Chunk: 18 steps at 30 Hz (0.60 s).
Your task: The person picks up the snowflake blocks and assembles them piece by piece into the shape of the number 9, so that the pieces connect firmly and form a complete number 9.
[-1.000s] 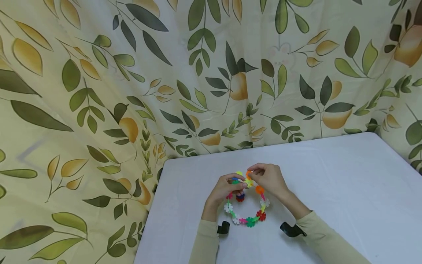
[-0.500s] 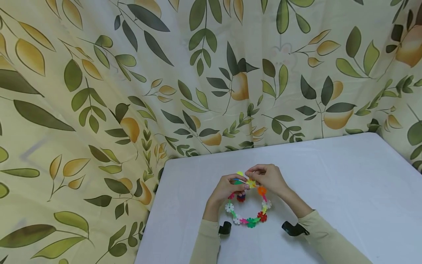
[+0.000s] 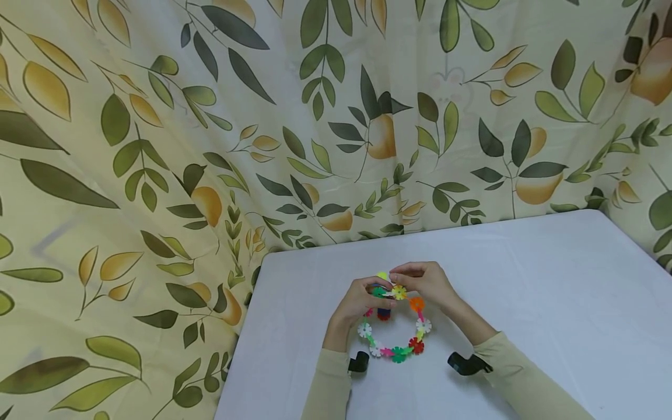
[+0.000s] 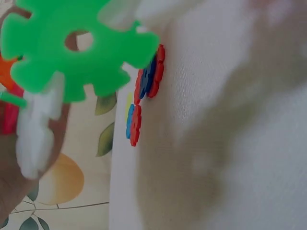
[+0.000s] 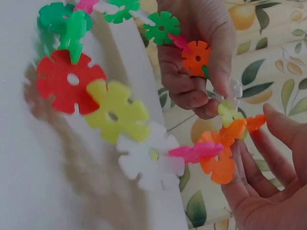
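A ring of interlocked plastic snowflake discs (image 3: pixel 399 354) hangs between both hands, in green, white, red, pink, yellow and orange. My left hand (image 3: pixel 354 303) is at its upper left. In the right wrist view, the left thumb and fingers pinch a white disc (image 5: pixel 234 90) joined to a yellow disc (image 5: pixel 230 113). My right hand (image 3: pixel 430 286) comes from the other side, its thumb and fingers pinching an orange disc (image 5: pixel 256 122) beside the yellow one. A green disc (image 4: pixel 76 48) fills the near part of the left wrist view.
Loose red and blue discs (image 4: pixel 148 76) sit on the white table (image 3: pixel 525 303) beyond the left hand, with a red disc (image 4: pixel 136 125) and a blue one nearby. A yellow disc (image 3: pixel 382 275) shows behind the fingers. A leaf-patterned curtain (image 3: pixel 336 146) hangs behind.
The orange disc at my right fingertips, visible a second ago, is now hidden in the head view. My right fingertips have shifted slightly left, and the yellow disc has turned a little.
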Available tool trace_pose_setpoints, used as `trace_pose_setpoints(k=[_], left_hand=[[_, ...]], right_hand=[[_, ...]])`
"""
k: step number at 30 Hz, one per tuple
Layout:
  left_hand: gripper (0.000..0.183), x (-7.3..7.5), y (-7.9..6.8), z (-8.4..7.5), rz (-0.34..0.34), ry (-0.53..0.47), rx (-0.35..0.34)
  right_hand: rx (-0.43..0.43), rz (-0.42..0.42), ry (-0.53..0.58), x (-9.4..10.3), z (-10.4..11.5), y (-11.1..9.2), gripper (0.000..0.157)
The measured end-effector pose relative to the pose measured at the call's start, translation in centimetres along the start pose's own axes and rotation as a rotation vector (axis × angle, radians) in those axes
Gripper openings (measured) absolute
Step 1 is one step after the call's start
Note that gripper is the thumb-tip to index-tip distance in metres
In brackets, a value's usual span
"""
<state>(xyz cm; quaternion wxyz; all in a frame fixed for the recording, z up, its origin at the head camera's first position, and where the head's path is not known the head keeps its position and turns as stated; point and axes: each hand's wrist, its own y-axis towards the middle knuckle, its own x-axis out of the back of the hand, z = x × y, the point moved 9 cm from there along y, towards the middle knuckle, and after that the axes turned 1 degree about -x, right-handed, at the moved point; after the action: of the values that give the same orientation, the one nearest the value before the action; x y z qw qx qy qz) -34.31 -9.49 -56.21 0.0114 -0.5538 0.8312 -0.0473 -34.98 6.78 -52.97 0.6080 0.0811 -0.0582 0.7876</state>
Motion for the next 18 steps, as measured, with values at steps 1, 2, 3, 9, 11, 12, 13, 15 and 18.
trace_pose_setpoints(k=[1, 2, 3, 9, 11, 12, 13, 15, 18], left_hand=[[0.023, -0.01, 0.02, 0.0, -0.003, -0.001, -0.001], [0.021, -0.04, 0.04, 0.05, -0.006, -0.011, 0.004], [0.02, -0.08, 0.02, 0.09, -0.008, -0.023, 0.009], [0.016, -0.1, 0.0, 0.41, -0.045, -0.089, 0.036], [0.015, 0.05, 0.03, 0.44, -0.066, -0.097, 0.038], [0.014, 0.15, 0.04, 0.44, -0.076, -0.1, 0.039], [0.014, 0.27, 0.04, 0.42, -0.085, -0.103, 0.039], [0.013, 0.51, 0.01, 0.36, -0.103, -0.11, 0.041], [0.013, 0.74, -0.08, 0.35, -0.115, -0.111, 0.046]], right_hand=[[0.004, 0.001, 0.002, -0.05, 0.01, -0.02, 0.035], [0.007, 0.0, 0.003, -0.09, -0.01, -0.03, 0.035], [0.01, -0.002, 0.004, -0.13, -0.03, -0.04, 0.035], [0.022, -0.026, 0.035, -0.13, -0.26, -0.05, 0.032], [0.028, -0.034, 0.048, -0.12, -0.27, 0.0, 0.032], [0.03, -0.039, 0.056, -0.13, -0.27, 0.04, 0.032], [0.031, -0.043, 0.065, -0.15, -0.31, 0.09, 0.032], [0.032, -0.05, 0.083, -0.21, -0.38, 0.2, 0.032], [0.019, -0.053, 0.102, -0.35, -0.67, 0.26, 0.034]])
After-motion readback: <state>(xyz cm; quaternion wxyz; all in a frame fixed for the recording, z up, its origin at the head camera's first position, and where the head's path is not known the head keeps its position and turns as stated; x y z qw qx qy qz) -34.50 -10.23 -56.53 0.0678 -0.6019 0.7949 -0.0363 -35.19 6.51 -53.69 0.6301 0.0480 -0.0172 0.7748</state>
